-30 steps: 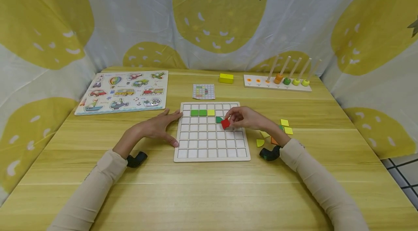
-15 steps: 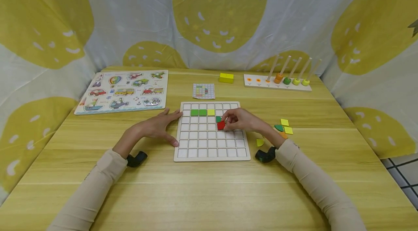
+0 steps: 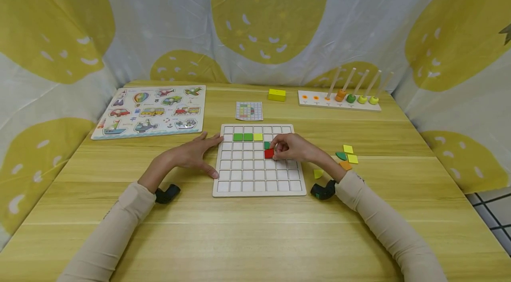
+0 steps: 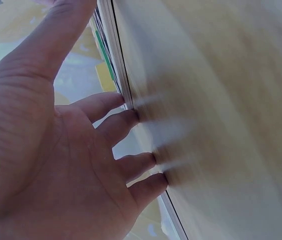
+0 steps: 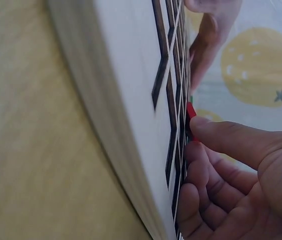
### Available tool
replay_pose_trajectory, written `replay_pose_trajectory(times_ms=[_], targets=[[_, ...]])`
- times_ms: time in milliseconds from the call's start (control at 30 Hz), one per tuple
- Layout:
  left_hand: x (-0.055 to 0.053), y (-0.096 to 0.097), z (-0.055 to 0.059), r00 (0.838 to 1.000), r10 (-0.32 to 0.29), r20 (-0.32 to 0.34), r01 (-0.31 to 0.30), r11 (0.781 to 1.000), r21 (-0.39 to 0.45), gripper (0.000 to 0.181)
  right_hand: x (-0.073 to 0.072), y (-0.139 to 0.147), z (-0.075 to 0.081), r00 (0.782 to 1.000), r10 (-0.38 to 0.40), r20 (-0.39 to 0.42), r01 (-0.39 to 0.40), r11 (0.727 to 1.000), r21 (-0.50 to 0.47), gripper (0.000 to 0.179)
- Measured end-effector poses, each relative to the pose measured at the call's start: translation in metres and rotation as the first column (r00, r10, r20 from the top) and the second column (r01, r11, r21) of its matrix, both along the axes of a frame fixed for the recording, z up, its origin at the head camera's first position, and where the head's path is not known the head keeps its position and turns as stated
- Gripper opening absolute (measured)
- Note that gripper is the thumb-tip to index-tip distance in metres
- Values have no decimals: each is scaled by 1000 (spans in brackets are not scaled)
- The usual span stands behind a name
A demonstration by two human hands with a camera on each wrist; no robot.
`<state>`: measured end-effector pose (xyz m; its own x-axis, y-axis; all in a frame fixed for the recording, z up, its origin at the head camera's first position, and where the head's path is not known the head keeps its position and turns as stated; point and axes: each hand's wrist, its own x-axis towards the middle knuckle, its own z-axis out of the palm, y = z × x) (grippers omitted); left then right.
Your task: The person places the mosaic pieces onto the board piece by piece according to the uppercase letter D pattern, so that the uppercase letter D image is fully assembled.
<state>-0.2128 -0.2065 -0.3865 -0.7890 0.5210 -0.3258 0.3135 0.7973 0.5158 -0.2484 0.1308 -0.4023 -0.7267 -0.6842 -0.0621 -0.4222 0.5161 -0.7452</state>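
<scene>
White fabric curtains [image 3: 171, 16] enclose the back, left and right sides, printed with large yellow fruits [image 3: 267, 20] bearing dark stems and curved white flecks. The cloth shows shallow creases and bends at the two rear corners. Between them stands a wood-grain table [image 3: 255, 237], its yellowish-brown streaks running crosswise, with a soft sheen of diffuse light on top. At the right edge, pale floor tiles [image 3: 497, 212] meet along dark joints.
</scene>
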Motion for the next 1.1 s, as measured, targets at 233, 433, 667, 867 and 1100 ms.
replay_pose_trajectory(times_ms=[233,433,667,867,1100], targets=[[-1,0,0,1000,-2,-1,2,1000,0,117,0,0,2,1000,7,25,-7,1000,8,22],[-1,1,-1,1000,1,0,-1,1000,-1,116,0,3,4,999,26,34,-25,1000,-10,21],[0,2,0,1000,-3,0,3,1000,-3,116,1,15,9,999,27,44,-27,1000,-6,23],[0,1,0,1000,0,4,0,1000,-11,116,3,41,19,999,-34,15,34,999,-11,24],[0,0,1,1000,4,5,-4,1000,-14,116,8,86,20,995,-98,-1,98,995,-31,30]])
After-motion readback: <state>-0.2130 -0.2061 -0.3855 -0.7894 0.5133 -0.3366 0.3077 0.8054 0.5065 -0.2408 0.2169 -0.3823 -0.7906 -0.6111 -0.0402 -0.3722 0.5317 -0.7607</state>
